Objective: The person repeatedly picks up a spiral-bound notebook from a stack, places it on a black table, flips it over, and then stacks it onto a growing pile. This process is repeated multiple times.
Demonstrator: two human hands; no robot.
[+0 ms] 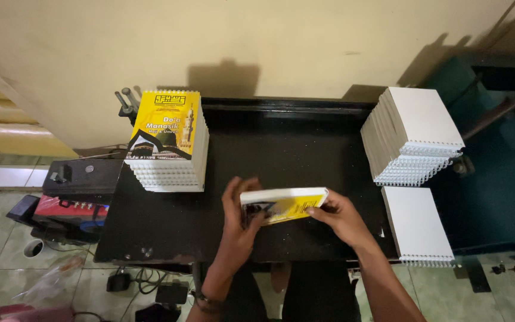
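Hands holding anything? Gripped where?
Yes: a yellow-covered, white-paged booklet, held tilted above the black table. Left hand grips its left end, right hand its right end.

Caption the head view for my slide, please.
Both hands, left hand and right hand, hold a yellow booklet over a black table.

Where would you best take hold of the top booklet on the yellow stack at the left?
Probably by its two long side edges, coming down from above. The top yellow booklet lies flat on the yellow stack, with its spiral binding toward the person, so the plain sides are free for fingers. Both hands now hold another booklet.
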